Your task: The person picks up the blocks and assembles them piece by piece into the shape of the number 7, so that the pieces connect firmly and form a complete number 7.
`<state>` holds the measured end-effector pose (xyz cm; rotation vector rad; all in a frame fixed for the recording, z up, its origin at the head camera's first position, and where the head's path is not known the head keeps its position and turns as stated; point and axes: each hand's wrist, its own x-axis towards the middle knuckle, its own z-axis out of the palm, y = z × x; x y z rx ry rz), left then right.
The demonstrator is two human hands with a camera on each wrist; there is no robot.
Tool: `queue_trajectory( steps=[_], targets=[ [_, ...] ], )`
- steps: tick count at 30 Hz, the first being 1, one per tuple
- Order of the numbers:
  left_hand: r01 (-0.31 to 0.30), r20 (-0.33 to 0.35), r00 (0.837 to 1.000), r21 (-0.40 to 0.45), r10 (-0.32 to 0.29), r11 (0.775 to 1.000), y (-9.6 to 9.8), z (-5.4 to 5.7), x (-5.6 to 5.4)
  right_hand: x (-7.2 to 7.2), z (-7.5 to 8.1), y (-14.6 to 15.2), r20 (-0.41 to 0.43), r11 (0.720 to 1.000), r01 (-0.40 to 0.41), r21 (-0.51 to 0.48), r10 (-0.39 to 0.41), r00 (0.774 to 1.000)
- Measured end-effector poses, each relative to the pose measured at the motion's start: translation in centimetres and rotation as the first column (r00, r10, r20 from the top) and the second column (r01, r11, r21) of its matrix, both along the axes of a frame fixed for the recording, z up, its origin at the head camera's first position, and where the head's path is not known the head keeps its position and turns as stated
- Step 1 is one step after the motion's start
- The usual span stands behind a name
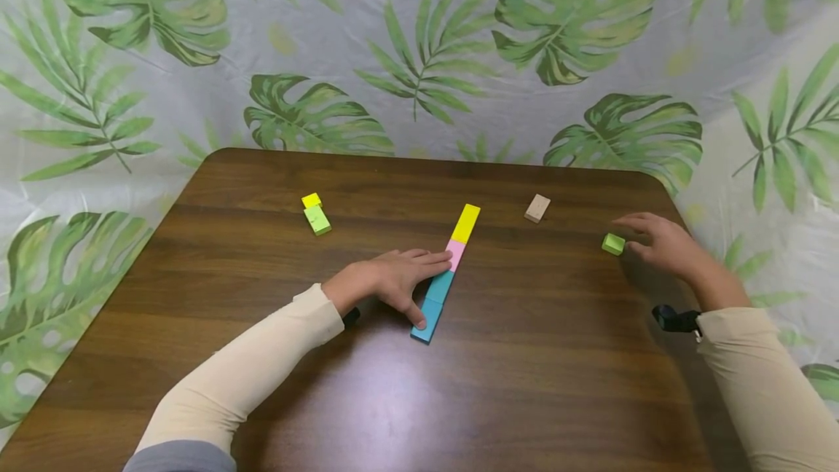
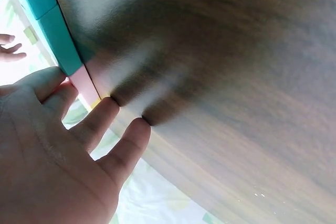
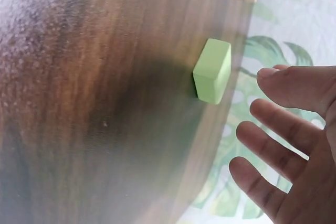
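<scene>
A row of flat blocks runs slantwise across the middle of the table: a yellow block [image 1: 466, 223] at the far end, a pink block [image 1: 455, 250], then two blue blocks [image 1: 440, 286]. My left hand [image 1: 396, 279] lies spread along the row's left side, fingertips at the pink block and thumb on the nearest blue one. In the left wrist view, two other fingertips [image 2: 137, 129] reach the tabletop beside the row. At the right, my right hand [image 1: 671, 250] hovers by a light green block [image 1: 613, 244], thumb and fingers apart with nothing between them.
A light wooden block [image 1: 537, 207] lies at the back, between the row and the right hand. Back left, another green block [image 1: 317, 220] sits against a small yellow block [image 1: 311, 200]. Behind the brown table [image 1: 550, 384] hangs a leaf-patterned curtain [image 1: 452, 35].
</scene>
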<state>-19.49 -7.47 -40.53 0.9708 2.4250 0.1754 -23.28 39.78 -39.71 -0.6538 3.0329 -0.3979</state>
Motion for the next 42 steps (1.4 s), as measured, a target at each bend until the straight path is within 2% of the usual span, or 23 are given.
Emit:
queue_trajectory(
  steps=[5,19,24,29,38,42],
  targets=[
    [-0.001,0.000,1.000,0.001,0.001,1.000,0.0,0.1,0.0,-0.1,-0.5,0.1,-0.040,1.000,-0.011,0.012,0.012,0.999],
    [0.001,-0.011,1.000,-0.011,-0.001,1.000,-0.1,0.0,0.1,-0.4,-2.1,0.2,-0.011,1.000,0.007,0.005,-0.007,1.000],
    [0.007,-0.010,1.000,-0.005,-0.008,1.000,-0.1,-0.1,0.2,-0.6,-2.7,0.2,-0.050,1.000,0.004,-0.007,-0.005,0.999],
    [0.006,-0.019,1.000,0.006,-0.006,1.000,0.0,0.0,0.2,-0.6,-2.8,0.2,-0.102,1.000,-0.001,-0.014,0.000,0.995],
    [0.007,-0.007,1.000,0.009,-0.007,1.000,-0.1,0.0,0.1,-0.3,-2.9,-0.3,-0.108,1.000,0.001,-0.024,-0.003,0.994],
    [0.005,-0.007,1.000,0.008,-0.005,1.000,0.0,-0.1,0.1,-0.2,-2.7,-0.7,-0.076,1.000,0.004,-0.025,-0.006,0.997]
  ],
)
